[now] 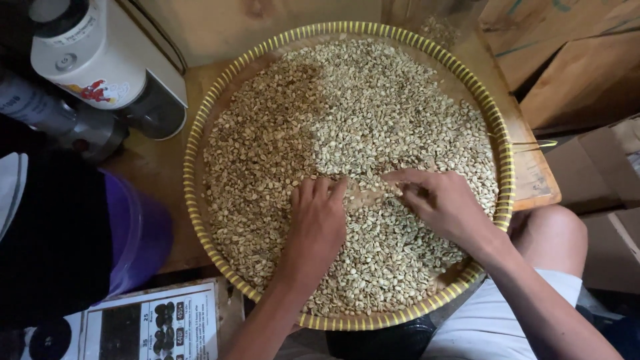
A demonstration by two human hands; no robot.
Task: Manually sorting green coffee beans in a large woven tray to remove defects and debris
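Note:
A wide round woven tray with a yellow-striped rim rests on a wooden table and is filled with pale green-beige beans. My left hand lies palm down on the beans near the tray's middle, fingers together and pointing away from me. My right hand reaches in from the right, its fingers curled and pinching among the beans just beside the left fingertips. Whether a bean sits between the right fingers is too small to tell. A small bare patch of tray shows between the two hands.
A white and dark grinder-like machine stands at the back left. A purple bucket sits at the left, a printed sheet below it. Cardboard boxes stand at the right. My bare knee is under the tray's right edge.

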